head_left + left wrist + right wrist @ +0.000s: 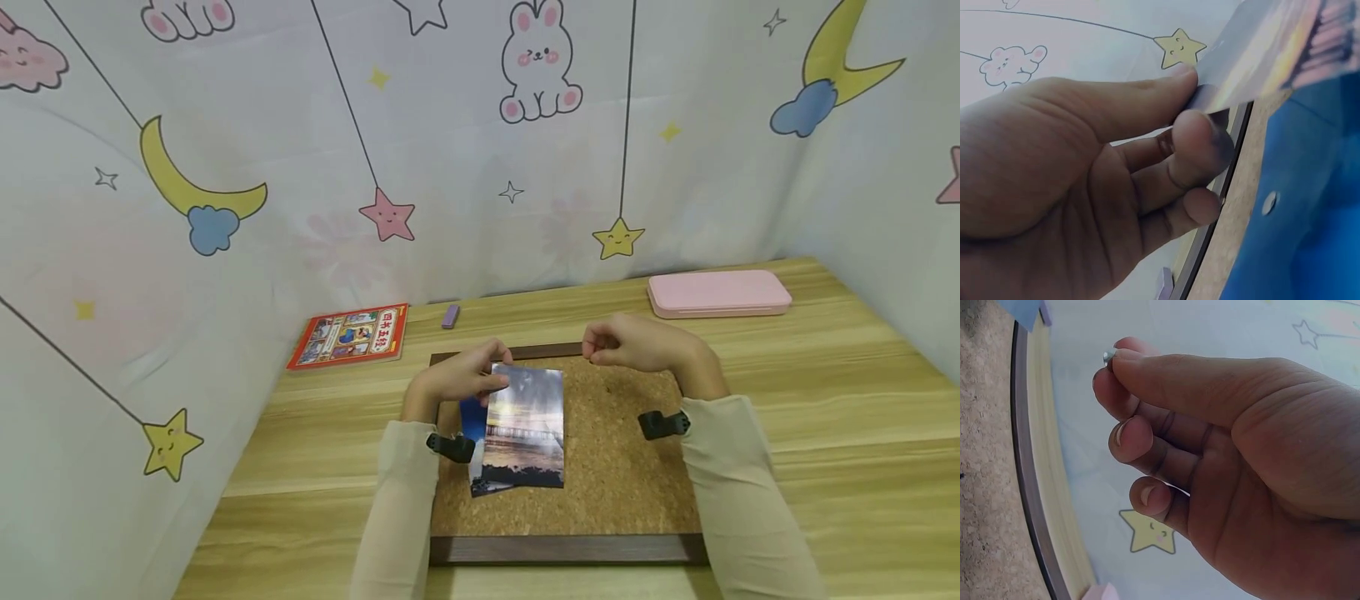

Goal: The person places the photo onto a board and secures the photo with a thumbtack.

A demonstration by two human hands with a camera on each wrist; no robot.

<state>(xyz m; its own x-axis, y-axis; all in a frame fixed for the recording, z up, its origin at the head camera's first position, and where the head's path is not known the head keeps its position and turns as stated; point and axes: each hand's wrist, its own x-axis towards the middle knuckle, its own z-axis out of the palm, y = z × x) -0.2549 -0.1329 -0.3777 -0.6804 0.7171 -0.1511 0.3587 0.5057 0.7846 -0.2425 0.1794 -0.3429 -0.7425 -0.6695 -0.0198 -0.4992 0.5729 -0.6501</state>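
Note:
My left hand point(467, 373) pinches the top left corner of a sunset photo point(525, 425) between thumb and fingers. This photo overlaps a blue photo point(472, 421) on the cork board point(622, 467). In the left wrist view the blue photo point(1310, 187) has a round silver thumbtack point(1269, 203) in it, and the sunset photo point(1266, 56) is lifted above it. Over the board's top edge, right of the photos, my right hand point(637, 343) pinches a small silvery thumbtack point(1108, 357) between thumb and index finger; its pin cannot be made out.
The cork board has a dark wooden frame point(570, 550) and lies on a wood-grain table point(825, 417). Behind it are a red picture book point(348, 337), a small purple block point(450, 317) and a pink case point(720, 292). A printed curtain point(465, 150) hangs behind the table.

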